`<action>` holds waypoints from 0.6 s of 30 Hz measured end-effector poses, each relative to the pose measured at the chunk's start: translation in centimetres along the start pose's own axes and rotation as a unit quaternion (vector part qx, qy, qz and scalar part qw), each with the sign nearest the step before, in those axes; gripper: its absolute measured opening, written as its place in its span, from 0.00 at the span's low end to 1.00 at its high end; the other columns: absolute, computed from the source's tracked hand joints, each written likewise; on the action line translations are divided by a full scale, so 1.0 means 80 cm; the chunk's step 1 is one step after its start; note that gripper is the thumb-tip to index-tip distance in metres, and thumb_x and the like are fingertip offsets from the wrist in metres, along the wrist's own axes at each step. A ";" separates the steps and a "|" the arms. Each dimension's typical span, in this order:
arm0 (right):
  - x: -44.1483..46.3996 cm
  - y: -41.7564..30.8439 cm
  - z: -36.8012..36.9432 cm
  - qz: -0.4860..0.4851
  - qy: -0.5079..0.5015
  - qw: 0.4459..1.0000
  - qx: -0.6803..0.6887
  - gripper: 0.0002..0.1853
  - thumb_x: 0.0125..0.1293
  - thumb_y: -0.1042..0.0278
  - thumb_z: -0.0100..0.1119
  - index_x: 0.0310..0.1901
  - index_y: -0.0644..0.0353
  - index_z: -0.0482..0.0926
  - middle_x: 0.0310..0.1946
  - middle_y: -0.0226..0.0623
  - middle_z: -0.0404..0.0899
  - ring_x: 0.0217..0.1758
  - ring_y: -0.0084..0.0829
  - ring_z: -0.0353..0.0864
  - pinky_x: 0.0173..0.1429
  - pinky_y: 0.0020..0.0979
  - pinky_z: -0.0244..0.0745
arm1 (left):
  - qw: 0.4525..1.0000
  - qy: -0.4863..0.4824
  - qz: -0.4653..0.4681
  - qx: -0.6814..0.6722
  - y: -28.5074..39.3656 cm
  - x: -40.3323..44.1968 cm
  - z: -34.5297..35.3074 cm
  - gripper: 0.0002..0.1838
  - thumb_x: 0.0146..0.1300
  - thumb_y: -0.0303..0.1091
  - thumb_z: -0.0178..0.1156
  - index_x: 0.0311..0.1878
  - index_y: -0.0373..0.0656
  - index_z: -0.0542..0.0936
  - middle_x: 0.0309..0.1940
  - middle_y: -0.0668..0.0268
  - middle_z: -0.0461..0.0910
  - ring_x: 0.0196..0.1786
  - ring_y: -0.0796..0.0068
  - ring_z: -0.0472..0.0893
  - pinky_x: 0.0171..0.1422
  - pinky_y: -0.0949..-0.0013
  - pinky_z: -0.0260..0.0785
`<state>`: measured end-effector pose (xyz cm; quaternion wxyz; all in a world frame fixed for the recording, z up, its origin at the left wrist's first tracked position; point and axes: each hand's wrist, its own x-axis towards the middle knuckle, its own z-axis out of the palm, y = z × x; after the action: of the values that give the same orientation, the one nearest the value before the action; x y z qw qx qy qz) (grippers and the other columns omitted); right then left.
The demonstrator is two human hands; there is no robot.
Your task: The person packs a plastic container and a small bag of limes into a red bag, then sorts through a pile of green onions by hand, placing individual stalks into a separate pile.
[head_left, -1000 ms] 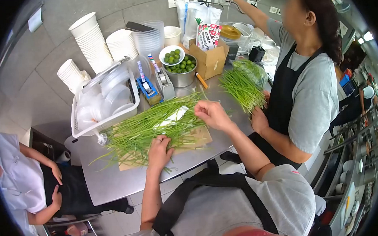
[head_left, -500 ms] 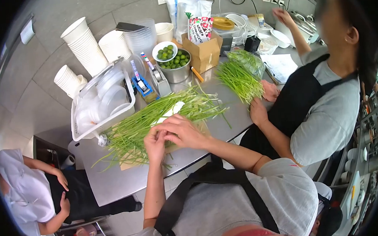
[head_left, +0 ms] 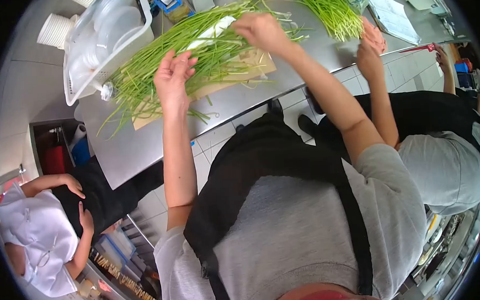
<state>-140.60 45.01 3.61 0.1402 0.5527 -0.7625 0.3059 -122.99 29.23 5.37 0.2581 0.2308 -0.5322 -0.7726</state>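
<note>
Presently, from the left: white basket (head_left: 117, 65) on the metal table (head_left: 116, 154), just beside the pile of green stalks (head_left: 213, 58). Your left hand (head_left: 174, 80) is at the pile's near edge, palm turned up, fingers loosely curled and parted, nothing seen between them. Your right hand (head_left: 262, 33) is over the pile's right part, fingers bent inward and blurred; whether they pinch a stalk is not discernible. Judgement: take few stalks at once, pinch lightly near the pale ends and draw lengthwise, as sideways pulls would probably tangle or crease them; steer your fingers clear of the white strip (head_left: 211, 33) on top. Axis: pile lies across the tan board (head_left: 265, 66), thin tips at near left past its edge, pale ends at far right; some near stalks skewed. Further right, a second bunch (head_left: 333, 12) points its pale ends nearward
</note>
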 end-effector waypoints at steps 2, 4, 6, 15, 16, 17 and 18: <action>0.013 0.006 -0.008 0.023 0.024 0.993 -0.112 0.12 0.51 0.70 0.59 0.39 0.56 0.78 0.31 0.37 0.76 0.33 0.39 0.76 0.38 0.36 0.71 | 0.991 -0.042 0.016 0.129 -0.016 0.002 -0.020 0.15 0.55 0.31 0.60 0.44 0.34 0.75 0.32 0.64 0.79 0.31 0.79 0.76 0.35 0.76 0.69; 0.027 0.006 -0.016 0.041 0.052 0.971 -0.228 0.12 0.51 0.70 0.59 0.39 0.56 0.79 0.29 0.37 0.76 0.32 0.38 0.76 0.37 0.35 0.71 | 0.928 -0.146 0.012 0.341 -0.025 -0.002 -0.033 0.20 0.48 0.31 0.66 0.46 0.38 0.75 0.37 0.64 0.78 0.33 0.74 0.77 0.38 0.72 0.69; 0.029 0.000 -0.023 0.005 0.102 0.975 -0.198 0.06 0.48 0.70 0.57 0.31 0.56 0.78 0.26 0.36 0.76 0.31 0.40 0.77 0.35 0.38 0.71 | 0.877 -0.185 0.037 0.442 -0.017 -0.024 -0.019 0.22 0.45 0.31 0.67 0.46 0.39 0.76 0.37 0.63 0.76 0.35 0.70 0.76 0.41 0.70 0.69; -0.003 -0.053 -0.033 0.081 -0.253 0.955 0.134 0.01 0.47 0.72 0.55 0.22 0.57 0.75 0.20 0.37 0.75 0.28 0.40 0.76 0.32 0.39 0.69 | 0.816 -0.215 0.178 0.506 -0.006 -0.034 -0.030 0.21 0.43 0.29 0.66 0.45 0.41 0.76 0.40 0.59 0.73 0.43 0.60 0.73 0.49 0.64 0.65; -0.008 -0.059 -0.031 0.087 -0.271 0.953 0.103 0.03 0.49 0.71 0.58 0.27 0.57 0.76 0.25 0.35 0.75 0.29 0.38 0.76 0.34 0.35 0.70 | 0.814 -0.202 0.161 0.520 -0.001 -0.039 -0.038 0.21 0.43 0.28 0.65 0.44 0.41 0.76 0.39 0.59 0.73 0.41 0.60 0.73 0.46 0.64 0.66; -0.014 -0.063 -0.025 0.088 -0.271 0.953 0.104 0.03 0.49 0.71 0.58 0.27 0.57 0.76 0.25 0.35 0.75 0.29 0.38 0.76 0.34 0.35 0.70 | 0.811 -0.189 0.143 0.534 0.003 -0.044 -0.046 0.20 0.44 0.26 0.64 0.44 0.41 0.76 0.37 0.59 0.73 0.39 0.61 0.74 0.43 0.65 0.67; -0.021 -0.067 -0.016 0.099 -0.251 0.958 0.092 0.03 0.50 0.70 0.57 0.27 0.57 0.76 0.25 0.35 0.75 0.31 0.38 0.76 0.35 0.35 0.71 | 0.811 -0.190 0.142 0.535 0.006 -0.049 -0.057 0.20 0.44 0.26 0.64 0.44 0.41 0.76 0.37 0.59 0.73 0.39 0.61 0.74 0.43 0.65 0.67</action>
<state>-135.23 46.02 5.35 -0.1384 0.5444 -0.7923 0.2384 -117.08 28.39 4.67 0.0946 0.1024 -0.9268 -0.3486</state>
